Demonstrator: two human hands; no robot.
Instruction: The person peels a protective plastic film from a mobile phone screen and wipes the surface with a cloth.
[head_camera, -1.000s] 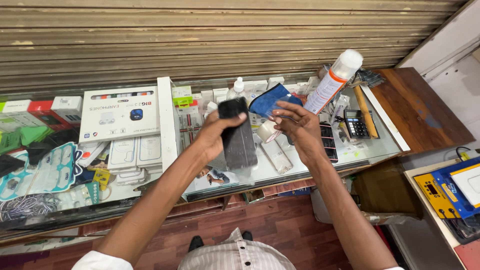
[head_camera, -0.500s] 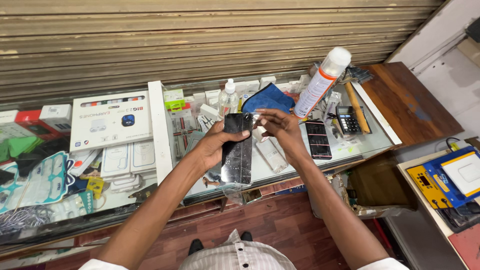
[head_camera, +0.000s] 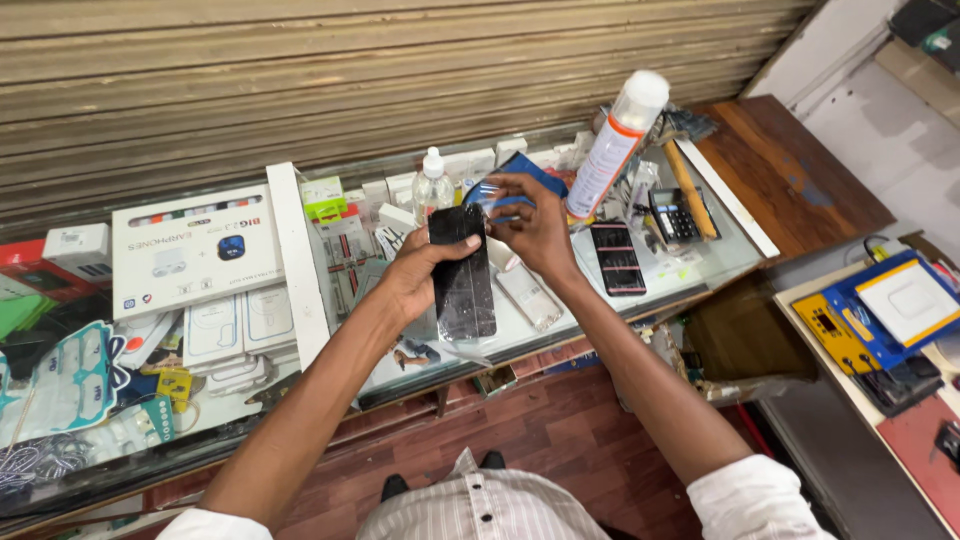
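Nearest the camera are a striped shirt front and two white cuffs, with both bare forearms reaching up and away over a reddish wooden floor toward a glass-topped display counter (head_camera: 700, 270). The left hand (head_camera: 415, 280) is closed around a flat black rectangular phone with a glossy, smudged face (head_camera: 463, 272), thumb laid across its upper front and fingers wrapped behind its left edge. The phone is held just above the counter near its front edge, its long axis running almost straight away from the person, top end pointing to the far side and face turned up to the camera. The right hand (head_camera: 535, 225) meets the phone's top right corner, wrist bent, fingertips pinched on a thin clear film (head_camera: 490, 195) that lifts off above that corner; how firmly it is gripped cannot be told. A second dark phone (head_camera: 617, 258) lies flat on the counter just to the right, with a small black calculator (head_camera: 672, 214) beyond it. Further back stand a small clear bottle (head_camera: 434, 184) and a tall white spray can with an orange band (head_camera: 610, 148), tilted. A white earphone box (head_camera: 195, 250) lies well to the left.
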